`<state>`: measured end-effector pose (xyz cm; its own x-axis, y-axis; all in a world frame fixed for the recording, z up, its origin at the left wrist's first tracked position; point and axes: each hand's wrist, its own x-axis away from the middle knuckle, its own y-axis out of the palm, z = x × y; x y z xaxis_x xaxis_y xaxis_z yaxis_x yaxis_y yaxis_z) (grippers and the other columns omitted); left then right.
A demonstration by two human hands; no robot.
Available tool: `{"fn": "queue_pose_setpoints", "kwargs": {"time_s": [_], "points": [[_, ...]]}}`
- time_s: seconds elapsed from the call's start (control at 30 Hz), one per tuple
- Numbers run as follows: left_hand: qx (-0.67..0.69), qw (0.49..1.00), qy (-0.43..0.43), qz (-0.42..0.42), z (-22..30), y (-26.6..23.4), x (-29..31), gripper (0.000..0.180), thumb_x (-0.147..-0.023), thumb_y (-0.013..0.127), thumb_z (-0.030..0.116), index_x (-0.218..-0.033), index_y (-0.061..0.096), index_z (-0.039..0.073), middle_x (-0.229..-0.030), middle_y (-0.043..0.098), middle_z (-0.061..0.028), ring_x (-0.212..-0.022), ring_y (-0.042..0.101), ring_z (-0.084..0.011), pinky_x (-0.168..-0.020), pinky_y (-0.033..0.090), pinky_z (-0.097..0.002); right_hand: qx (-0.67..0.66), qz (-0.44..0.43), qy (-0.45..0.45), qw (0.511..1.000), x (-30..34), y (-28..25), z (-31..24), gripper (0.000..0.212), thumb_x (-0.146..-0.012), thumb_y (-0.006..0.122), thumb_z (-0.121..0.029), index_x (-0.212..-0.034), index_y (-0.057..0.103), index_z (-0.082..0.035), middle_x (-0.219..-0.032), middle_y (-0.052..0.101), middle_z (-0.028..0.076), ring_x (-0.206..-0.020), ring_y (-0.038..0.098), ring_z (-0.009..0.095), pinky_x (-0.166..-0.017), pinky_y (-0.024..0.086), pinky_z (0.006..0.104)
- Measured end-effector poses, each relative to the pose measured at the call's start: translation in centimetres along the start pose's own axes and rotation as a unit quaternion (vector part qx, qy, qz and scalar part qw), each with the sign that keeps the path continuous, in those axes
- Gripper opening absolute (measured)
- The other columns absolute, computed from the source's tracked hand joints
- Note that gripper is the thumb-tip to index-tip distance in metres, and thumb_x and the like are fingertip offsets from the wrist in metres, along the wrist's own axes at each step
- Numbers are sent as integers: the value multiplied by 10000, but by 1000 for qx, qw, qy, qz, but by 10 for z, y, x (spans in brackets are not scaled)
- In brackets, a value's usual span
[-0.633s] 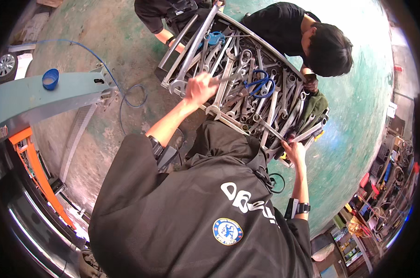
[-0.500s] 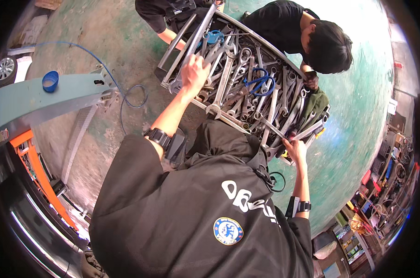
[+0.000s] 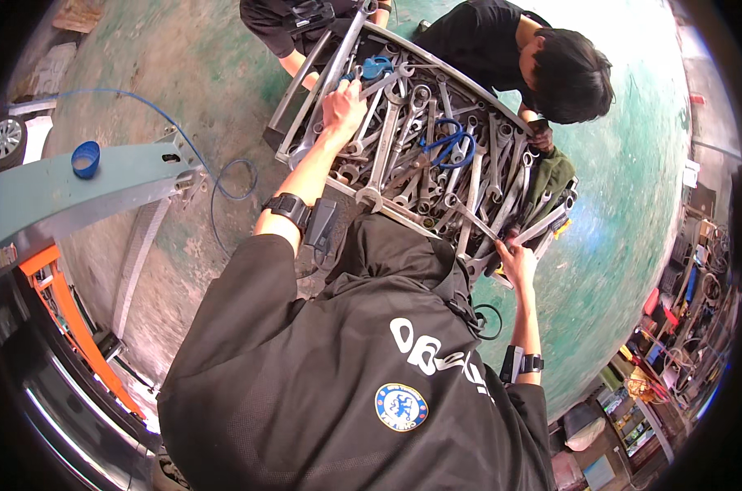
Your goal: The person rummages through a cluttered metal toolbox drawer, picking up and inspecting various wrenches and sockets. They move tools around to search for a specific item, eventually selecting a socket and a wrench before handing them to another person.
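A metal drawer point(image 3: 335, 184) heaped with wrenches stands in front of me. My left hand point(image 3: 344, 108) is closed over its left part, gripping what looks like a wrench point(image 3: 385, 81) that points toward the far right. Close by lies a blue tool point(image 3: 377, 66). My right hand point(image 3: 516, 260), at the near right corner, is closed on the end of a long grey wrench point(image 3: 477, 221). Among the tools rest a large combination wrench point(image 3: 383, 147) and blue-handled scissors or pliers point(image 3: 451, 147). A green cloth point(image 3: 553, 176) lies on the right side.
Across the drawer a person in black point(image 3: 485, 49) leans in, a dark hand point(image 3: 541, 137) at its edge. Another person point(image 3: 272, 24) is at the far left. A grey lift arm point(image 3: 43, 184) bearing a blue cup point(image 3: 86, 159) and a blue hose point(image 3: 241, 164) are left. Cluttered shelves point(image 3: 674, 327) stand right.
My left hand has moved away from me, toward the blue tool, and the wrench at its fingers has shifted the same way. My right hand stays at the near right corner.
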<state>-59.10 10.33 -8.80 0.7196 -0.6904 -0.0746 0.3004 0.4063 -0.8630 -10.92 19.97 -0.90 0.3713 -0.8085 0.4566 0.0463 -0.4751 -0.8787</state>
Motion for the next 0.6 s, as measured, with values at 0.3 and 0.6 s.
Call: {"fn": "queue_pose_setpoints", "kwargs": {"time_s": [0.3, 0.6], "points": [[64, 981, 168, 75, 12, -58, 35, 175, -749, 699, 63, -784, 529, 40, -793, 584, -143, -678, 609, -355, -566, 496, -439, -28, 87, -17, 996, 2, 22, 11, 491, -825, 639, -495, -761, 651, -9, -609, 581, 179, -573, 604, 342, -569, 450, 430], [151, 946, 285, -25, 94, -86, 88, 201, -707, 724, 44, -851, 585, 24, -758, 612, -107, -580, 609, -208, -494, 533, -317, -121, 99, 2, 988, 7, 27, 6, 435, -847, 657, -408, -716, 633, 6, -511, 513, 118, -446, 486, 170, -482, 380, 357]]}}
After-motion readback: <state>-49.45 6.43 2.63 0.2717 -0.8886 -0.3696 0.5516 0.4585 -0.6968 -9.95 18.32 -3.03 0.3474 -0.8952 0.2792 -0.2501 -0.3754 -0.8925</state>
